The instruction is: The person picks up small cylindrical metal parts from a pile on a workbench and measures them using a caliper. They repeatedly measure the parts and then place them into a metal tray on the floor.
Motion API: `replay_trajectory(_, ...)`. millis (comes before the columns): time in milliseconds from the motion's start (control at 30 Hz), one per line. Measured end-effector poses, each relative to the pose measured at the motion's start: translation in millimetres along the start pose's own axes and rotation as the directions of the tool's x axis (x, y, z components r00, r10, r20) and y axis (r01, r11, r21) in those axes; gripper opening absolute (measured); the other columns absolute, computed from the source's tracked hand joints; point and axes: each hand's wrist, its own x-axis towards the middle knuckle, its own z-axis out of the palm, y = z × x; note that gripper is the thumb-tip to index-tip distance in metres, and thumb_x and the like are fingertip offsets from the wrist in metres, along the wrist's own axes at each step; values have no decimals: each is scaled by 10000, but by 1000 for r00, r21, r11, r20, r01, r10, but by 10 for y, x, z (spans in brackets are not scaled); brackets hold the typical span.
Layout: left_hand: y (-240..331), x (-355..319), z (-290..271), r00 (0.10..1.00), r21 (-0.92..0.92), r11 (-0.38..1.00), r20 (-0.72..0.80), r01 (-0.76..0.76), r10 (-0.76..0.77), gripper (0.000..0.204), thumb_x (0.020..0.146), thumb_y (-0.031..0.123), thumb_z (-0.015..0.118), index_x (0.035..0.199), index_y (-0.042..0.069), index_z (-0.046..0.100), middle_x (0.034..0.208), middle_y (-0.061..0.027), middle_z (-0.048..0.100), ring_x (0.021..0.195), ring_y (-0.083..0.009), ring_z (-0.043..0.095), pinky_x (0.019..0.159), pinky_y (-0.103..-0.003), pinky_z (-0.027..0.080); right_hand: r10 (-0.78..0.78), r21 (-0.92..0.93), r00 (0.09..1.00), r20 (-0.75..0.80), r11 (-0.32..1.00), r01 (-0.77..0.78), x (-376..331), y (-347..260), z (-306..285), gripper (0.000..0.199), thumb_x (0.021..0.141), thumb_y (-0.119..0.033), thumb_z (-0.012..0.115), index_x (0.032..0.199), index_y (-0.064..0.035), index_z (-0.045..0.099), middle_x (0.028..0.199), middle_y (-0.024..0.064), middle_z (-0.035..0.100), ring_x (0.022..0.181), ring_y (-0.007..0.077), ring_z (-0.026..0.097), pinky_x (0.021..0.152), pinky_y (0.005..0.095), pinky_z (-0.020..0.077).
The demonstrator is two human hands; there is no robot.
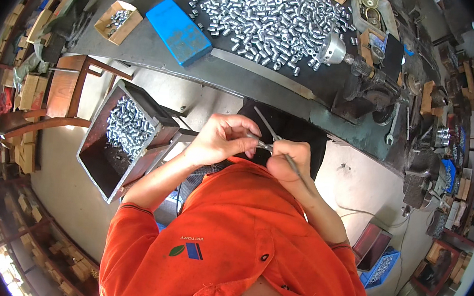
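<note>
My left hand is raised in front of my body, thumb and fingers pinched on a small silvery metal part. Close beside it, my right hand is closed around a slim grey rod-shaped tool. One end of the tool points up and away past the fingers; the other runs back along my right wrist. Where the part meets the tool is partly hidden by my fingers. Beyond the hands, a large heap of small silvery metal cylinders covers the dark workbench.
A metal bin of similar cylinders stands left of my left forearm. On the bench are a blue box, a small cardboard tray and a chuck fixture. A wooden chair stands left; a blue crate lies on the floor right.
</note>
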Motion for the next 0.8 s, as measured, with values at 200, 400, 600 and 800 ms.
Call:
replay_trajectory(200, -25, 131, -239, 881, 846, 520, -152, -119, 448, 151, 674, 11, 650, 820, 31, 617, 714, -58, 597, 596, -159, 608, 550, -276, 478, -130, 257, 990, 45, 960, 115, -191, -243, -255, 295, 641, 19, 499, 497, -56, 253, 440, 59, 382, 354, 149, 446, 337, 261, 320)
replay_trajectory(400, -55, 165, -224, 855, 893, 431, -118, -130, 505, 175, 612, 37, 646, 784, 42, 617, 692, -80, 569, 595, -258, 590, 545, -334, 484, -198, 282, 968, 155, 948, 148, -187, -417, -260, 416, 709, -159, 603, 507, -64, 252, 447, 58, 400, 367, 170, 460, 354, 257, 332)
replay_trajectory(600, -74, 158, -190, 818, 891, 359, 24, -278, 574, 192, 575, 6, 646, 756, 39, 592, 634, -65, 489, 515, -220, 505, 481, -320, 404, -69, 189, 982, 174, 981, 36, -130, -345, -143, 327, 644, -75, 566, 518, -32, 267, 446, 74, 357, 364, 167, 387, 366, 273, 289)
replay_trajectory(800, -102, 309, 7, 815, 868, 282, 208, -408, 540, 252, 526, 59, 672, 765, 68, 595, 678, -59, 525, 587, -262, 556, 522, -365, 447, -77, -21, 994, 76, 997, 79, 57, 28, 92, 181, 562, -1, 505, 513, -16, 331, 470, 94, 299, 392, 175, 304, 399, 311, 241)
